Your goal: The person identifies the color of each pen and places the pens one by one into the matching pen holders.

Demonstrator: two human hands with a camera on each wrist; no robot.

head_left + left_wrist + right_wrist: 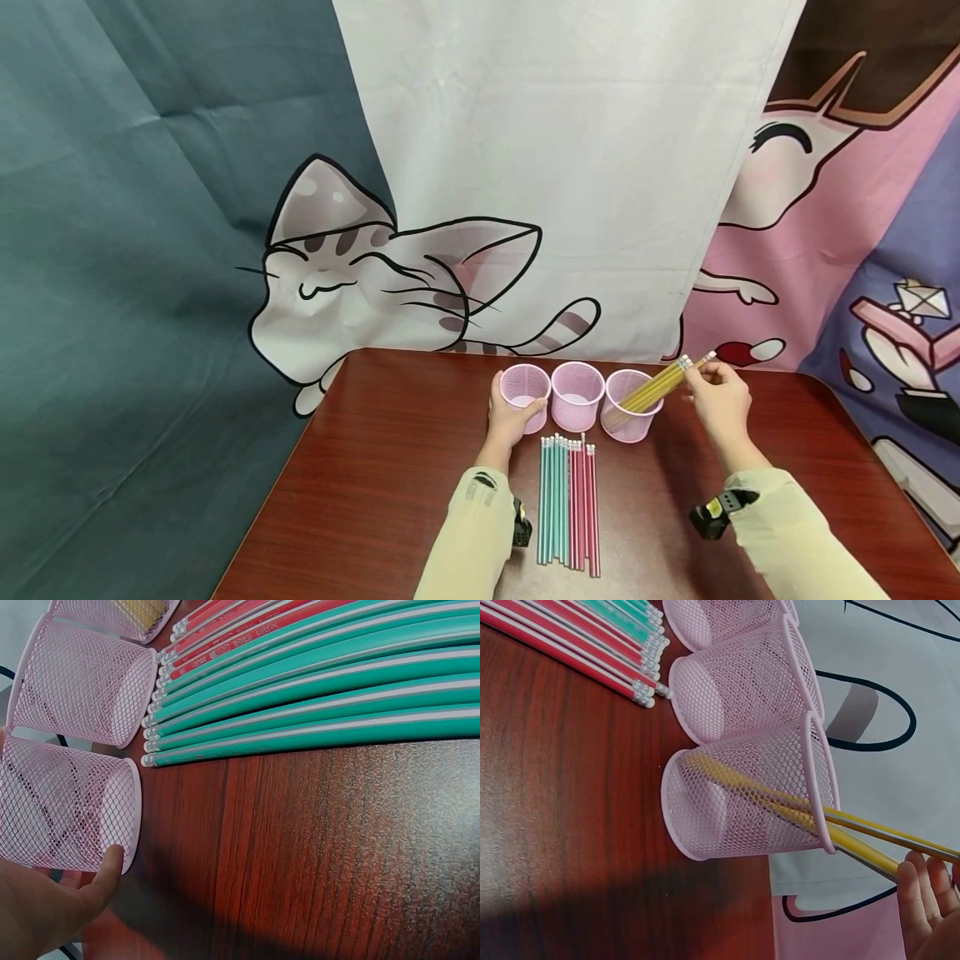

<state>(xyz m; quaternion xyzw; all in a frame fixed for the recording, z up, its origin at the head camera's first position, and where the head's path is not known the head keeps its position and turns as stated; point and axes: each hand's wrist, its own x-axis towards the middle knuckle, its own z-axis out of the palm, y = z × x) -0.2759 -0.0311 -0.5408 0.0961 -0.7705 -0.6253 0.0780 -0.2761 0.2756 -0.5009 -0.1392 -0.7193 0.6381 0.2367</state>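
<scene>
Leaning in the right cup [628,427], the yellow pencils [651,394] slant up over its rim toward the person's right, long axes nearly parallel and white eraser ends outermost. The right hand [722,406] is at those upper ends, fingers bent a little and touching them; whether it pinches them or merely rests there, I cannot tell. The left hand [508,417] is partly closed around the left cup [536,422], gripping it with the thumb along the near side.

On the bench [375,483], the green pencils [553,500] and red pencils [582,508] lie side by side, eraser ends toward the cups, one red pencil jutting past its neighbours.

The yellow pencils' lower ends show only dimly through the mesh, and their upper ends are cut off or covered by fingers in the right wrist view. Most of the left fingers are hidden behind their cup.

All three cups stand upright in a row; pale bottoms show inside the left one and the middle cup [576,413].
</scene>
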